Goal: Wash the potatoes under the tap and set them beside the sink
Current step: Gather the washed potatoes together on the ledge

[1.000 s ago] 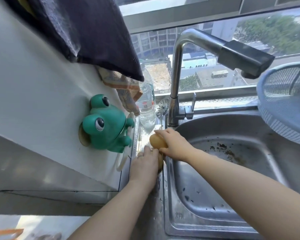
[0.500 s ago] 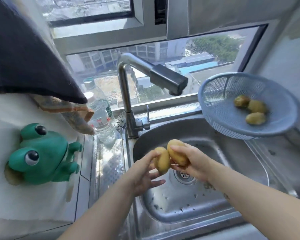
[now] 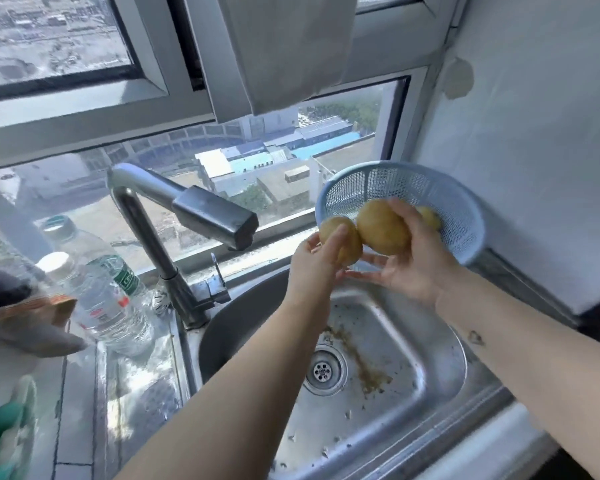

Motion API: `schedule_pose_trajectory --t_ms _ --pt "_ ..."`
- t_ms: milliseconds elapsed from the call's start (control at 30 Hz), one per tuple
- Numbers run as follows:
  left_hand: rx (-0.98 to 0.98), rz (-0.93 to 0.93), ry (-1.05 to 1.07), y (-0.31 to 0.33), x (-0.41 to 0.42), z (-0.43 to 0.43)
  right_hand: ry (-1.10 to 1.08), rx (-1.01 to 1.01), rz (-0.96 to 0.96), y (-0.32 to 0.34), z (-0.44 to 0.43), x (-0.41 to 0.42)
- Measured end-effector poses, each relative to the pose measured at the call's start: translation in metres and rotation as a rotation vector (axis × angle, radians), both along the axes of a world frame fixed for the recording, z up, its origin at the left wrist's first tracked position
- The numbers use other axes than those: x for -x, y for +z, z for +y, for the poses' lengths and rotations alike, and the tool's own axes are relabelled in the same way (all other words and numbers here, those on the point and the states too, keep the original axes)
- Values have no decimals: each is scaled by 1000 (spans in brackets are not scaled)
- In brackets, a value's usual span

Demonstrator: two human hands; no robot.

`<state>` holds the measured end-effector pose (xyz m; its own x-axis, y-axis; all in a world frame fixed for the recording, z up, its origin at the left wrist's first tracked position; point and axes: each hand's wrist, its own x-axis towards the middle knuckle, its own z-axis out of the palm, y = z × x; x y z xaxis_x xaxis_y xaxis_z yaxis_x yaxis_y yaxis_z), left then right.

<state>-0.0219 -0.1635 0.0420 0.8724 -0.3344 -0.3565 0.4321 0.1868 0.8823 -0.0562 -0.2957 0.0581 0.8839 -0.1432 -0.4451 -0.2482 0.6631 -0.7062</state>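
Note:
My left hand (image 3: 314, 268) grips a small yellow potato (image 3: 347, 249) above the back of the steel sink (image 3: 444, 362). My right hand (image 3: 409, 261) holds a larger potato (image 3: 381, 226) right beside it, the two potatoes touching. Both are raised in front of the blue mesh basket (image 3: 461, 216), where another potato (image 3: 430, 216) shows behind my right fingers. The tap (image 3: 187, 216) stands to the left, its spout pointing toward the hands; no water is visible.
A clear plastic water bottle (image 3: 108, 292) stands left of the tap on the wet counter. A green frog toy (image 3: 4, 434) sits at the lower left edge. The sink basin holds brown dirt around the drain (image 3: 323, 370). A window runs behind; a white wall rises at right.
Both hands lifted the two potatoes from the sink's left side, over the basin, up and right toward the blue basket. The view swung right and up.

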Motion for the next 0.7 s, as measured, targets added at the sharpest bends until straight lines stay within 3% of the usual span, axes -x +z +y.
schedule_pose_trajectory --t_ms 233,400,467,567,700 --pt "-250 -208 -99 8 -27 -49 56 -45 -8 13 -45 -23" --pt "-516 -499 -181 11 -48 -57 51 13 -7 6 -81 -49" --pt "-678 -573 -117 0 -57 -54 63 210 27 -3 -90 -63" --pt "-923 -478 -103 -21 -62 -47 162 756 88 -19 -95 -84" --pt "-831 -334 -166 -42 -65 -49 421 1621 68 -52 -103 -121"
